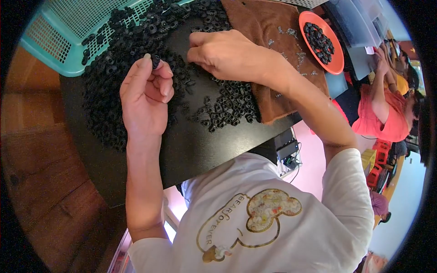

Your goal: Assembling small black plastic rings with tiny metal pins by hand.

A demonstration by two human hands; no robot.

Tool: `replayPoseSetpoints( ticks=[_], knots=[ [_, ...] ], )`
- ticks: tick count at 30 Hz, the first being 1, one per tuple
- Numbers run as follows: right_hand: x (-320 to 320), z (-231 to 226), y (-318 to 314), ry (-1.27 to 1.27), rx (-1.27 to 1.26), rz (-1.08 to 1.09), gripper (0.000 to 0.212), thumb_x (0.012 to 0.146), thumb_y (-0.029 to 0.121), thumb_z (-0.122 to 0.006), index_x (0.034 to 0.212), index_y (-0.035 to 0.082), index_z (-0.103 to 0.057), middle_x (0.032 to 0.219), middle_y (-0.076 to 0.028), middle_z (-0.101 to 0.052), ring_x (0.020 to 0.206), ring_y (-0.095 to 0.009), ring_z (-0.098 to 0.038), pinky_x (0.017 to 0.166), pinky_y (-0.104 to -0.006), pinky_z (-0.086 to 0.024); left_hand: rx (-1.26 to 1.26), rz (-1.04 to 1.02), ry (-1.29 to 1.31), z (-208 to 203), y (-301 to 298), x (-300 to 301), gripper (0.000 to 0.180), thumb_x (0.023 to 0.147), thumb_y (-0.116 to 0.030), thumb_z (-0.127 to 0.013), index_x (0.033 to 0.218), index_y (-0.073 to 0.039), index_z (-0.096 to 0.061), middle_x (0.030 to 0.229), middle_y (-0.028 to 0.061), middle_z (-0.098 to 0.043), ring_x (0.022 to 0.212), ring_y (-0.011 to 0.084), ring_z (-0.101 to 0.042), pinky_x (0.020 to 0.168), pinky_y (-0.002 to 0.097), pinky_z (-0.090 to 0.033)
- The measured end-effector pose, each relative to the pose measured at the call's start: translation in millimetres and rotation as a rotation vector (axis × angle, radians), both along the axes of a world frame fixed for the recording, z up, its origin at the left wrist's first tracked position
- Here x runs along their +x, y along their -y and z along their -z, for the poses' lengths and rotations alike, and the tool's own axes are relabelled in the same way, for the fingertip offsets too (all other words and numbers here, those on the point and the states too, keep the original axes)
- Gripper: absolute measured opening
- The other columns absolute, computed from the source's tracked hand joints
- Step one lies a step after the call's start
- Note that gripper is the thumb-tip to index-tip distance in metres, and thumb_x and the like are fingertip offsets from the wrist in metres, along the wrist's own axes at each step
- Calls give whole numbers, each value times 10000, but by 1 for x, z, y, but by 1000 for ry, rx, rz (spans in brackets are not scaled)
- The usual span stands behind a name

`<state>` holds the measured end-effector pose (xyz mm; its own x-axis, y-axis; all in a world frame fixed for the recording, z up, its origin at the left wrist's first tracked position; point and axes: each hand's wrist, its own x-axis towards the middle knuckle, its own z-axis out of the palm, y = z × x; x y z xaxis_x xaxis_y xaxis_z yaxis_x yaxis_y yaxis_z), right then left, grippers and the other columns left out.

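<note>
My left hand is raised over the black tabletop and pinches one small black ring-shaped part between thumb and forefinger. A big heap of the same black parts lies under and behind it. My right hand reaches across to the pile's right side, fingers curled down on the parts; whether it holds one is hidden. A smaller loose cluster of black parts lies below my right wrist.
A teal mesh basket stands at the back left. A brown cloth with several small metal screws lies to the right, and beyond it an orange dish of black parts. Another person in a red top sits at far right.
</note>
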<state>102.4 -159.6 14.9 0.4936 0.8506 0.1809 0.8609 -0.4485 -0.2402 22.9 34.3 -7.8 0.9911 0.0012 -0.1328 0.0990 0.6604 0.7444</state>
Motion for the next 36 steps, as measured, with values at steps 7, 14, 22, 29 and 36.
replayPoseSetpoints(
  ticks=[7, 14, 22, 29, 36],
  knots=[
    [2, 0, -13, 0, 51, 10, 156, 749, 89, -581, 890, 62, -641, 861, -131, -580, 781, -357, -636, 633, -459, -530, -3, 1, 9, -2, 0, 0, 251, 977, -242, -492, 896, -25, -587, 775, 69, -566, 537, 115, -429, 465, 234, -315],
    [9, -7, -9, 17, -88, 54, 231, 742, 76, -578, 961, 77, -652, 921, -131, -581, 853, -349, -634, 687, -453, -535, -6, -16, 6, -2, -1, 0, 256, 977, -238, -494, 902, -17, -598, 783, 74, -572, 538, 118, -431, 465, 236, -313],
    [24, -2, 14, 102, -8, 162, 142, 799, 86, -528, 906, 56, -617, 902, -137, -575, 876, -352, -617, 704, -468, -524, -37, 22, 35, 0, -1, -1, 249, 969, -222, -517, 860, -12, -595, 746, 80, -608, 538, 104, -489, 464, 230, -347],
    [21, -1, 15, 73, -1, 123, 119, 820, 102, -525, 889, 50, -607, 885, -144, -569, 864, -362, -612, 688, -478, -510, -36, 11, 24, -2, 0, -1, 244, 971, -218, -512, 870, -11, -591, 747, 83, -609, 537, 103, -486, 464, 229, -342],
    [14, -1, -2, -22, 59, 44, 121, 817, 144, -569, 877, 49, -611, 886, -137, -587, 842, -366, -625, 689, -470, -527, -32, 18, 26, -3, 1, -2, 245, 970, -220, -514, 866, -15, -596, 745, 77, -611, 537, 97, -485, 459, 223, -331]
  ],
)
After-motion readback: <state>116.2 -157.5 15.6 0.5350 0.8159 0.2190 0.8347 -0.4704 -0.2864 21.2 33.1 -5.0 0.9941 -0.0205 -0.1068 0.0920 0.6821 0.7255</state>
